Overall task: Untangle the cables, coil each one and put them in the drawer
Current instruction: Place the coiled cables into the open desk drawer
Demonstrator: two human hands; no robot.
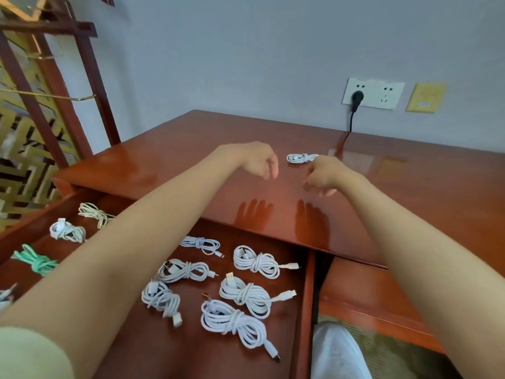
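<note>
Left hand [259, 162]: over mid-bench [177, 160], fingers hanging loosely curled, holding nothing.
Right hand [323, 175]: near it, likewise empty.
White cable [300, 158]: coiled, on bench just behind right hand.
Drawer [303, 296]: open under front edge, holding white coils [257, 262] and one green coil [35, 259].

The left forearm [142, 236] hides part of the drawer [304, 302], the edge cuts a cable [5, 295] at eight o'clock, and the blurred right hand [325, 175] covers one end of the desk cable [299, 158] at two o'clock.
</note>
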